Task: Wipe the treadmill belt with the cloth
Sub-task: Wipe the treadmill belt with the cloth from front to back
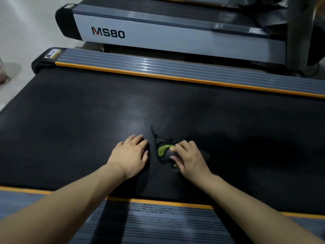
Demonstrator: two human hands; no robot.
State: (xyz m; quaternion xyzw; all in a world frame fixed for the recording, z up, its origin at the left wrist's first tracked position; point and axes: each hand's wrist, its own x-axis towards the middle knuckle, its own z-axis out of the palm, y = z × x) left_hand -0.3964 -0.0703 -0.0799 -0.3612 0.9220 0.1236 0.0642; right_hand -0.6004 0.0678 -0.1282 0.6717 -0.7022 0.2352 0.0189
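Here, item by item:

1. Your right hand [189, 155] lies palm down on the cloth [164, 150], fingers curled over it and pressing it flat to the belt; nothing is pinched between thumb and finger that you can see.
2. The cloth is dark with a green patch showing just left of your right fingertips; a frayed dark thread trails from it, away from you and slightly left. Part of the cloth is hidden under the hand.
3. Your left hand [131, 156] rests flat on the treadmill belt [70, 120], just left of the cloth and apart from it, fingers together and extended, holding nothing.
4. The belt is black and textured, running under both hands, with a paler sheen just beyond your left fingertips.
5. Orange-edged grey side rail [175, 69] lies beyond the hands; a second ribbed rail [158, 222] lies under your forearms.
6. A second treadmill [140, 32], marked MS80, stands further beyond the far rail.
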